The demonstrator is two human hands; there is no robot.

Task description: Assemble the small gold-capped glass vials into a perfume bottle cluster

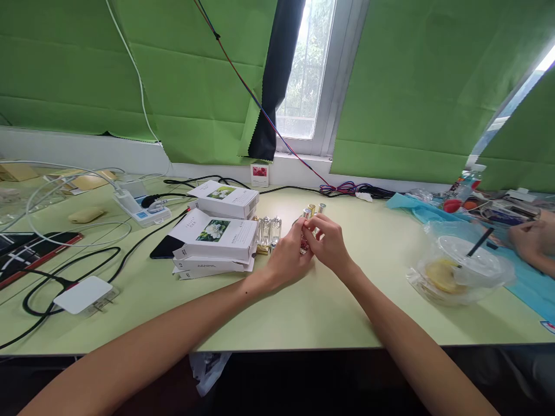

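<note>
My left hand (pixel 288 254) and my right hand (pixel 328 240) meet over the middle of the table, with the fingertips of both pinched together. Whatever lies between them is mostly hidden; a small reddish patch shows below the fingers. Just behind the fingers stand small bottles with shiny caps, among them a gold cap (pixel 311 208) and a silver cap (pixel 321 208). Left of my left hand, several clear glass vials (pixel 269 230) lie side by side. They are next to a stack of white boxes with a flower picture (pixel 234 238).
Another white box (pixel 225 196) lies behind the stack, near a power strip (pixel 143 211) with cables. A white charger (pixel 87 296) sits at left. On the right stands a lidded drink cup in a plastic bag (pixel 459 266); beyond it is another person's hand (pixel 531 237).
</note>
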